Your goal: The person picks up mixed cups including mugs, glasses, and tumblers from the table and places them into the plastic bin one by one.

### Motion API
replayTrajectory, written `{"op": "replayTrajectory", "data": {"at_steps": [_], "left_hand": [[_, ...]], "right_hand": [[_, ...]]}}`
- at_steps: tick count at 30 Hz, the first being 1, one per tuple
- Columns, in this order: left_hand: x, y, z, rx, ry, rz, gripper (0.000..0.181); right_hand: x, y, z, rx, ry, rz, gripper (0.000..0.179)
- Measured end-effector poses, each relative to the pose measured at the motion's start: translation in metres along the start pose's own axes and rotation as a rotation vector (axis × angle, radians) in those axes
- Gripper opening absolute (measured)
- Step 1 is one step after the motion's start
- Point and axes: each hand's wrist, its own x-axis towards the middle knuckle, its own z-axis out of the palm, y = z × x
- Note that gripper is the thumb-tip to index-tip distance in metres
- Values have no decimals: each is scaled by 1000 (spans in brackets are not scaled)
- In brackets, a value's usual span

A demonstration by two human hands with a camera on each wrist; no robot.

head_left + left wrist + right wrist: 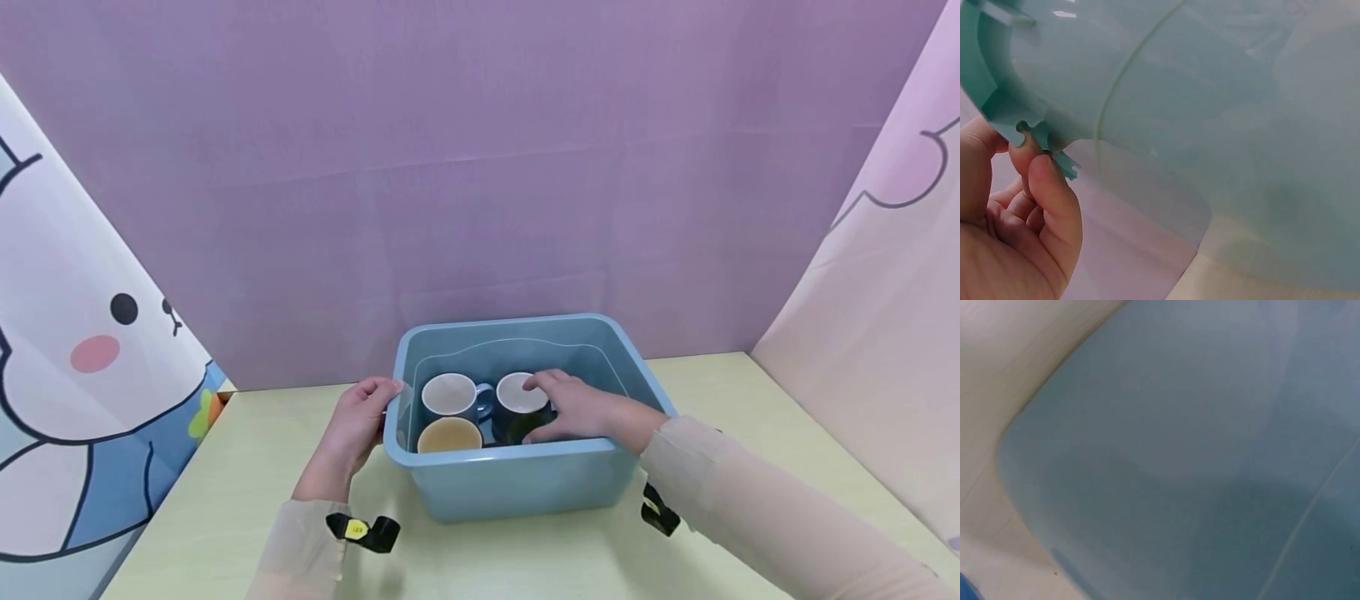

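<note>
A light blue plastic basin point(517, 487) stands on the table. My left hand point(358, 425) grips its left rim; in the left wrist view the fingers of the left hand point(1035, 212) curl at the moulded edge. Over the right wall reaches my right hand point(577, 407), which holds a dark mug with a white inside point(517, 396), its fingers at the mug's rim and its thumb lower down. Left of it are a blue mug with a white inside point(450, 393) and a mug with a tan inside point(450, 435). The right wrist view has only the basin wall point(1166, 456), no hand.
The pale table point(262, 467) extends on both sides of the basin. A purple cloth point(487, 183) hangs behind it. Printed cloths flank the table, one with a cartoon animal point(97, 300) on the left. A dark band point(363, 531) is on the left wrist.
</note>
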Motion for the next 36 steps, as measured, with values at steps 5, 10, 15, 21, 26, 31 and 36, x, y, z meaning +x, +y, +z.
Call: {"op": "replayTrajectory", "data": {"at_steps": [5, 10, 15, 21, 26, 31, 36], "left_hand": [[0, 0, 0, -4, -1, 0, 35], [1, -2, -1, -3, 1, -4, 34], [1, -2, -1, -1, 6, -6, 34], [1, -3, 0, -8, 7, -7, 34], [1, -3, 0, -9, 10, -8, 33], [1, -2, 0, -4, 10, -11, 33], [0, -1, 0, -8, 8, -9, 32]], "right_hand": [[1, 1, 0, -10, 8, -17, 74], [1, 2, 1, -8, 13, -33, 76], [1, 2, 0, -4, 29, -50, 77], [0, 2, -1, 5, 53, -54, 79], [-1, 3, -2, 21, 77, -68, 81], [-1, 4, -2, 26, 103, -80, 83], [-2, 3, -3, 41, 115, -83, 84]]}}
